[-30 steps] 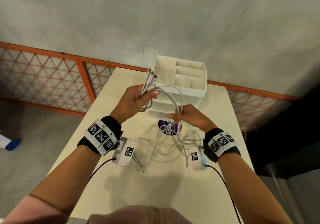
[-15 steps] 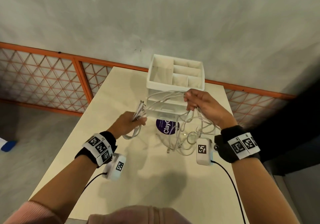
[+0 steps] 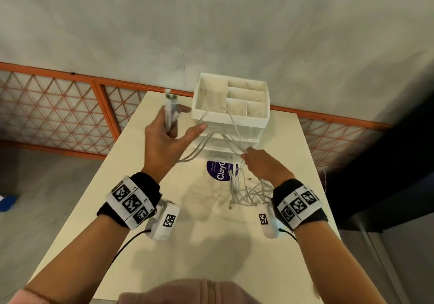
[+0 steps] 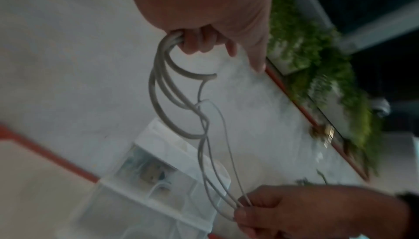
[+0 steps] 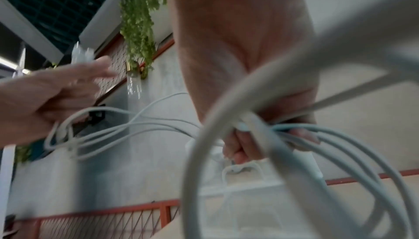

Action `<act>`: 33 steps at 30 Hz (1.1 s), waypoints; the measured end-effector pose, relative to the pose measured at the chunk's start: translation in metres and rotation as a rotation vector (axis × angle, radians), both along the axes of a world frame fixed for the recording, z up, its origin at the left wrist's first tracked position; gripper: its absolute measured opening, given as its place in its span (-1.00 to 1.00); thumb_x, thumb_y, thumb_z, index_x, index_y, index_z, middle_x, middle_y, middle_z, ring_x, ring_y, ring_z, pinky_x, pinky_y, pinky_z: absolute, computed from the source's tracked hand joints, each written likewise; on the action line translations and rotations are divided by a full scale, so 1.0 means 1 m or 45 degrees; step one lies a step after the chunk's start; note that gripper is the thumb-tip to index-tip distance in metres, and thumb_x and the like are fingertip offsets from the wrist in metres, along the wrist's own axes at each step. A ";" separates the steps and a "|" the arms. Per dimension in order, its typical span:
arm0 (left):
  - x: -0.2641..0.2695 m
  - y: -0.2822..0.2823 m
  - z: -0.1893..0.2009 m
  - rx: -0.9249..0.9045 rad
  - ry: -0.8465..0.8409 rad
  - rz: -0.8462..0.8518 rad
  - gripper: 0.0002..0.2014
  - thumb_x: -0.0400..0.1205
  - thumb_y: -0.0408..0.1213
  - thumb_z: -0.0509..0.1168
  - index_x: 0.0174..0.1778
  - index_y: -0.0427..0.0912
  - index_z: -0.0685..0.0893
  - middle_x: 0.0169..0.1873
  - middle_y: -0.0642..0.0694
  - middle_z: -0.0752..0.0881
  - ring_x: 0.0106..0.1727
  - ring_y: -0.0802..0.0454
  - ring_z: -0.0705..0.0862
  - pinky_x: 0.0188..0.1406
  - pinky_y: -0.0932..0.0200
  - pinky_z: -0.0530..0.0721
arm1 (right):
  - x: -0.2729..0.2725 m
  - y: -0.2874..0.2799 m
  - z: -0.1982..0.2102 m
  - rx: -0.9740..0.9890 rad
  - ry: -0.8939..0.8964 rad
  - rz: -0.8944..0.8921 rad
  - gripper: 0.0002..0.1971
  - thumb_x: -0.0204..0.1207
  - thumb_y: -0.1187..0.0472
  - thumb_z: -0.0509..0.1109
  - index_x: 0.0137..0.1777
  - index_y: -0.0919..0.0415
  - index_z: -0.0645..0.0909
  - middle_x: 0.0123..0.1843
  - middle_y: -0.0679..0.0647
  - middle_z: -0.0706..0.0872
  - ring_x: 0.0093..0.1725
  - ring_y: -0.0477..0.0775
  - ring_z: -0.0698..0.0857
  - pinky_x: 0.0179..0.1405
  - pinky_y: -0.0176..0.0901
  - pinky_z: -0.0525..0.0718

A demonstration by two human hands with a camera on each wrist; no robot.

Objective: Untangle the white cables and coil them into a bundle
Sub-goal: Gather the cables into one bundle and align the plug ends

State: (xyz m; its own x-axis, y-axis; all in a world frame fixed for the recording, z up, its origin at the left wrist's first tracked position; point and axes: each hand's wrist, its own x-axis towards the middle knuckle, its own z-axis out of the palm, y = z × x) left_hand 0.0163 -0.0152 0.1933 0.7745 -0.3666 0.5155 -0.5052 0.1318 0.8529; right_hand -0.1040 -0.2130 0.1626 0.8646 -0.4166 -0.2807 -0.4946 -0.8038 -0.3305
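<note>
Several white cables (image 3: 220,137) run in loose arcs between my two hands above the table. My left hand (image 3: 164,137) is raised at the left of the organizer and grips a bunch of the cables near their plug ends (image 3: 170,106), which stick upward; its thumb points right. In the left wrist view the cables (image 4: 179,103) leave its curled fingers as loops. My right hand (image 3: 263,165), lower and to the right, pinches the strands at its fingertips. The rest of the cables lies as a tangle (image 3: 246,191) on the table under that hand. In the right wrist view the cables (image 5: 294,135) pass through its curled fingers.
A white compartmented organizer with clear drawers (image 3: 231,109) stands at the far end of the cream table (image 3: 211,245). A purple round sticker (image 3: 220,170) lies in front of it. An orange lattice railing (image 3: 58,109) and a grey wall stand behind. The table drops off on both sides.
My left hand has lifted up and away with the plug ends. My right hand has come down from beside the organizer toward the tangle, and the cables now stretch between them.
</note>
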 end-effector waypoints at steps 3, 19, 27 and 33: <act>-0.010 -0.013 -0.008 0.441 -0.409 -0.151 -0.63 0.42 0.04 0.49 0.03 -0.10 0.68 -0.59 0.15 0.38 -0.60 0.21 0.41 -0.56 0.35 0.32 | 0.001 0.010 -0.003 -0.003 0.104 0.088 -0.92 0.73 0.22 0.03 0.01 0.17 0.32 0.02 0.23 0.63 -0.16 0.07 0.49 -0.19 -0.14 0.41; 0.016 -0.038 -0.036 0.789 -0.293 -0.349 -0.82 0.68 -0.08 0.21 -0.16 -0.05 0.62 -0.36 0.07 0.73 -0.34 0.11 0.70 -0.25 0.17 0.58 | -0.031 -0.014 -0.010 0.278 -0.328 0.068 -0.56 0.57 0.18 0.38 0.42 0.17 0.44 0.31 0.11 0.42 0.28 0.00 0.41 0.11 -0.28 0.47; 0.032 -0.039 -0.003 0.561 -0.356 -0.093 -0.79 0.67 -0.15 0.25 -0.29 -0.06 0.56 -0.44 0.06 0.67 -0.33 -0.04 0.69 -0.30 0.27 0.53 | -0.052 -0.015 -0.062 0.618 -0.279 -0.114 -0.83 0.51 0.22 0.46 0.05 0.14 0.57 -0.07 0.05 0.66 -0.16 0.01 0.64 -0.04 -0.08 0.66; 0.024 -0.047 0.012 0.538 -0.364 -0.080 -0.75 0.63 0.00 0.22 -0.25 -0.07 0.62 -0.48 0.16 0.66 -0.34 0.01 0.68 -0.23 0.06 0.64 | -0.026 -0.003 -0.039 0.453 -0.863 -0.167 -0.88 0.60 0.14 0.34 -0.03 0.19 0.54 -0.16 0.03 0.72 -0.25 -0.09 0.67 -0.19 -0.29 0.63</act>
